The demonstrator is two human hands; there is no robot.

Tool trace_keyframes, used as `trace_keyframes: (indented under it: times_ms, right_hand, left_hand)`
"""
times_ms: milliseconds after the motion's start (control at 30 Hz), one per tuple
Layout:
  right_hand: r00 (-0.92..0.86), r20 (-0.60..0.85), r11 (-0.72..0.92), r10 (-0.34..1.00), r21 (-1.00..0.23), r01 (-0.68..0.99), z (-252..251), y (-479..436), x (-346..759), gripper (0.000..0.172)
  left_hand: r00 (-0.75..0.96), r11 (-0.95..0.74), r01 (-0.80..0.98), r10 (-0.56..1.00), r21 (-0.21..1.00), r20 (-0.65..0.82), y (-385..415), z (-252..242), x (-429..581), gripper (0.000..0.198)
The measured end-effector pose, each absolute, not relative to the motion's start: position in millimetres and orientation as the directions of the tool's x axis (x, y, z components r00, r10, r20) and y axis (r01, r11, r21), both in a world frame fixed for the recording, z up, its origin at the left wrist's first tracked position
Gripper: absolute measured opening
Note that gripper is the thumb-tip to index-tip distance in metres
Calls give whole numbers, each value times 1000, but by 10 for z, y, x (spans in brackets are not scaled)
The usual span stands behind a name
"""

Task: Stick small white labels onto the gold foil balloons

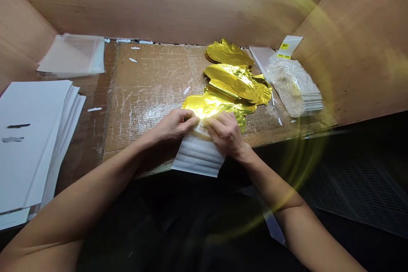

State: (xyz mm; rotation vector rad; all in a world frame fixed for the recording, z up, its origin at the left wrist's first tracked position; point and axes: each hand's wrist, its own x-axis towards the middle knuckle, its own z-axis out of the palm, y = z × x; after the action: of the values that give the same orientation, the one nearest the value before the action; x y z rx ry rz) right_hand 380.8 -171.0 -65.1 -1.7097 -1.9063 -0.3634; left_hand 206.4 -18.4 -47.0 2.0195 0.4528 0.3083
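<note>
My left hand (179,124) pinches the upper left edge of a small white plastic bag (198,155) between thumb and fingers. Opposite it, my right hand (225,132) grips the bag's upper right side, fingers curled. A strip with small printed marks, CE among them, shows between my fingertips. The bag hangs over the table's front edge. Directly behind my hands lies a flat gold foil balloon (204,103), whose near end is hidden by my fingers. More gold foil balloons (231,83) overlap behind it, with another gold stack (228,54) at the back.
White sheets (35,131) are stacked at the left, with clear plastic bags (75,55) behind them. On the right sits a plastic-wrapped bundle (296,87) beside a white card with yellow labels (289,46). Wooden panels (172,4) enclose the cardboard-covered table (149,80). White scraps lie about.
</note>
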Motion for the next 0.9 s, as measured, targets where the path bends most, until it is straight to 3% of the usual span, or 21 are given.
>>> trace_keyframes:
  times_ms: [133, 433, 500, 600, 700, 800, 900]
  right_hand:
    - [-2, 521, 125, 853, -200, 972, -661, -1712, 3819, 23]
    - [-73, 576, 199, 814, -158, 967, -684, -1769, 3771, 15]
    - [-33, 581, 215, 813, -248, 945, -651, -1784, 3768, 14]
    - [183, 538, 171, 823, -542, 823, -522, -1759, 3847, 17]
    - [279, 310, 46, 909, -739, 672, -370, -1627, 3980, 19]
    - [181, 65, -89, 981, -683, 725, -296, -1454, 4017, 20]
    - [227, -76, -238, 971, -405, 883, -270, -1394, 3954, 30]
  left_hand:
    - [915, -439, 157, 403, 884, 38, -168, -476, 2064, 35]
    - [899, -372, 190, 439, 909, -9, -201, -461, 2053, 34]
    - [894, -395, 208, 448, 895, -10, -187, -452, 2048, 33]
    - [917, -520, 170, 394, 837, 58, -113, -441, 2027, 32]
    - [964, -694, 26, 209, 720, 166, -13, -451, 2001, 30]
    - [984, -777, -30, 87, 629, 154, 52, -491, 1990, 27]
    - [992, -813, -16, 60, 581, 110, 66, -539, 1988, 26]
